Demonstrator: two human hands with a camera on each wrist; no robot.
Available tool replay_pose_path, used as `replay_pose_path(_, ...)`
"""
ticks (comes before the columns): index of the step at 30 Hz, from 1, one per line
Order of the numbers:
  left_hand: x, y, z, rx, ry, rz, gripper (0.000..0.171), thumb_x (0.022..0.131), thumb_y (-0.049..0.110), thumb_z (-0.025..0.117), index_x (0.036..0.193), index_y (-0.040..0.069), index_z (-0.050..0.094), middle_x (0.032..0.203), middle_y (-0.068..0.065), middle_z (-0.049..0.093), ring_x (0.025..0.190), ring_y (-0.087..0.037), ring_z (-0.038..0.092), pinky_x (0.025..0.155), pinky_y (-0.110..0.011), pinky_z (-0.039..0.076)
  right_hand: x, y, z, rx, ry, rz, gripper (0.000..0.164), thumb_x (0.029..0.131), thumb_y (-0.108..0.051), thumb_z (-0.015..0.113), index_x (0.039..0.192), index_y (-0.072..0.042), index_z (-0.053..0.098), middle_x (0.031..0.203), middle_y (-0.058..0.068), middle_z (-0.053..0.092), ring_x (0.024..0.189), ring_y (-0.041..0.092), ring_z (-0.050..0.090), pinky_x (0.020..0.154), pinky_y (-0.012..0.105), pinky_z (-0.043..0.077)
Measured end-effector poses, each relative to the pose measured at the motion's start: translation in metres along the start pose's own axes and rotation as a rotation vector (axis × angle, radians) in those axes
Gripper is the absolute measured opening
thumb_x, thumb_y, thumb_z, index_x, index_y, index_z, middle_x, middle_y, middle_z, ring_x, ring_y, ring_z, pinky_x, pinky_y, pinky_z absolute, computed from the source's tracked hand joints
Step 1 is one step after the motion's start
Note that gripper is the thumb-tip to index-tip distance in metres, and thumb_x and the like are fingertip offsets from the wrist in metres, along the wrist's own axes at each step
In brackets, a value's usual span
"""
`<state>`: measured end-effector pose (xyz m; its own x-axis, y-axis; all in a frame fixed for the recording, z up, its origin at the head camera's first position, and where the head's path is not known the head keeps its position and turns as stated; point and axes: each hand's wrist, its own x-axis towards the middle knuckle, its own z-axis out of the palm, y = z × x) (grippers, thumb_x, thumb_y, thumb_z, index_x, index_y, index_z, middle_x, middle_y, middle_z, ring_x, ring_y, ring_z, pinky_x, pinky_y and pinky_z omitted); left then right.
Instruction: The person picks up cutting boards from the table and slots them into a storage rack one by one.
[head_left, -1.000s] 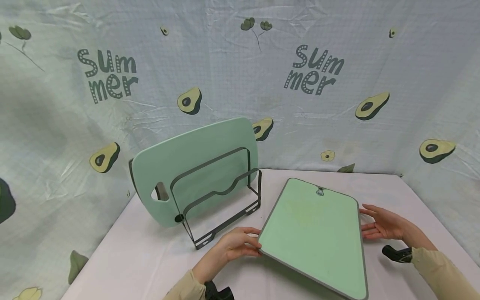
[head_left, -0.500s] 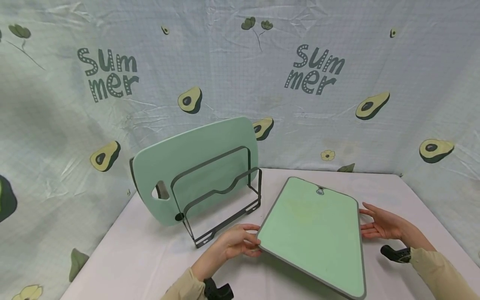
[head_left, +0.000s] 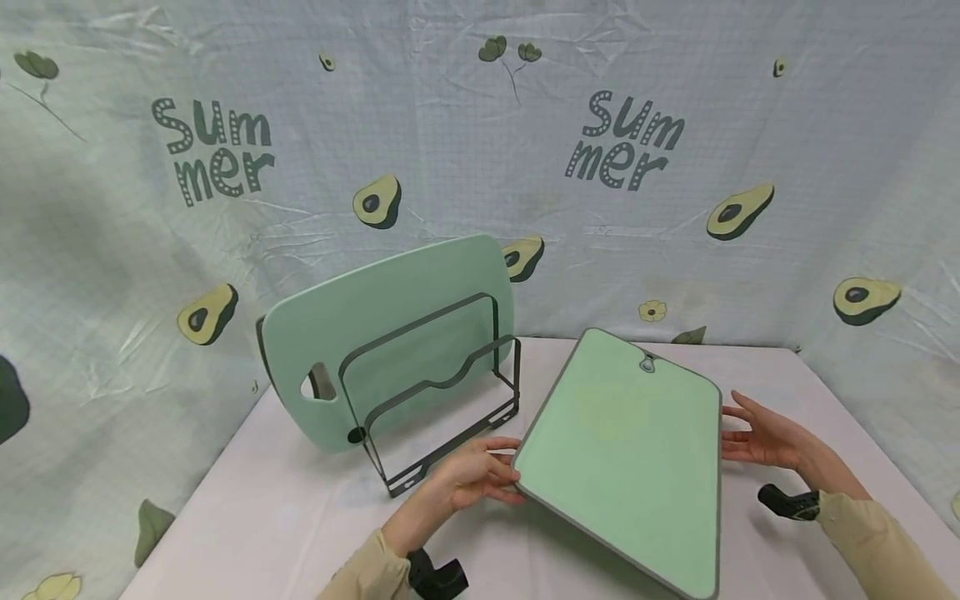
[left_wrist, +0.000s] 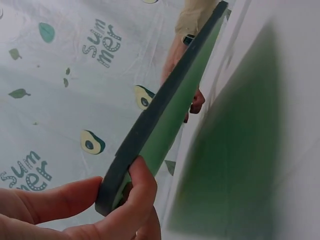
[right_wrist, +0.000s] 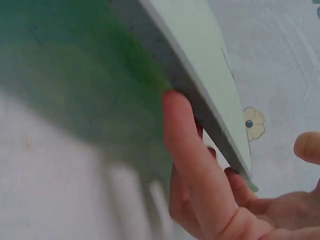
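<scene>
A light green cutting board with a grey rim and a small hanging hole at its far end is held tilted over the table. My left hand pinches its near-left corner; in the left wrist view the thumb lies on one side and curled fingers on the other. At the right edge is my right hand. In the right wrist view its fairly straight fingers touch the board's edge and underside, while the thumb stands apart from the board.
A black wire rack stands on the pink-white table at left. Another green board, with a handle hole, leans upright in its back part. A printed cloth hangs behind and at both sides.
The board's far end has risen and swung slightly right, while its near right corner has shifted left. Both hands have moved up slightly with it. The rack stays put.
</scene>
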<state>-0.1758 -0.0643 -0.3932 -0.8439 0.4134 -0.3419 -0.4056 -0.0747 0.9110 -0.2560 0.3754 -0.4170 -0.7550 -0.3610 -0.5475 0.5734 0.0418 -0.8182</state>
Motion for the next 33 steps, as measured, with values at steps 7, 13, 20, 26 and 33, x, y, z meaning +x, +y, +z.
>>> replay_pose_path(7, -0.005, 0.011, -0.001, 0.109, -0.013, 0.056, 0.049, 0.079, -0.012, 0.049, 0.127, -0.007, 0.043, 0.099, -0.016, 0.061, 0.074, -0.016, 0.061, 0.076, -0.048, 0.05, -0.005, -0.007, 0.005, 0.05, 0.172, -0.062, 0.08, 0.086, -0.056, 0.036, 0.133, 0.003, 0.011, 0.093, 0.003, 0.049, 0.084, 0.013, 0.056, 0.086, 0.041, 0.048)
replay_pose_path(13, -0.011, 0.02, -0.001, 0.164, -0.004, 0.099, 0.048, 0.08, -0.011, 0.05, 0.127, -0.007, 0.042, 0.106, -0.021, 0.058, 0.077, -0.017, 0.062, 0.073, -0.046, 0.051, -0.014, -0.017, 0.008, 0.06, 0.171, -0.13, 0.077, 0.088, -0.055, 0.035, 0.132, 0.004, 0.012, 0.09, -0.001, 0.053, 0.083, 0.012, 0.059, 0.087, 0.041, 0.047)
replay_pose_path(20, -0.016, 0.033, -0.001, 0.227, 0.01, 0.151, 0.049, 0.078, -0.012, 0.051, 0.127, -0.007, 0.043, 0.104, -0.02, 0.053, 0.073, -0.015, 0.06, 0.072, -0.044, 0.052, -0.026, -0.025, 0.009, 0.117, 0.096, -0.263, 0.04, 0.093, -0.045, 0.032, 0.107, -0.01, 0.043, 0.089, -0.001, 0.059, 0.083, 0.016, 0.063, 0.081, 0.039, 0.051)
replay_pose_path(26, -0.023, 0.048, -0.001, 0.288, 0.061, 0.197, 0.049, 0.077, -0.015, 0.051, 0.125, -0.006, 0.047, 0.099, -0.018, 0.048, 0.074, -0.017, 0.057, 0.069, -0.042, 0.053, -0.031, -0.029, 0.013, 0.233, -0.033, -0.368, 0.031, 0.097, -0.032, 0.029, 0.096, -0.015, 0.054, 0.094, 0.005, 0.059, 0.086, 0.025, 0.064, 0.077, 0.041, 0.052)
replay_pose_path(33, -0.031, 0.06, -0.002, 0.325, 0.082, 0.273, 0.051, 0.074, -0.019, 0.049, 0.123, -0.006, 0.049, 0.094, -0.017, 0.048, 0.068, -0.017, 0.059, 0.064, -0.038, 0.054, -0.03, -0.034, 0.018, 0.277, -0.12, -0.442, 0.03, 0.098, -0.024, 0.026, 0.101, -0.011, 0.053, 0.098, 0.009, 0.057, 0.09, 0.027, 0.062, 0.079, 0.045, 0.05)
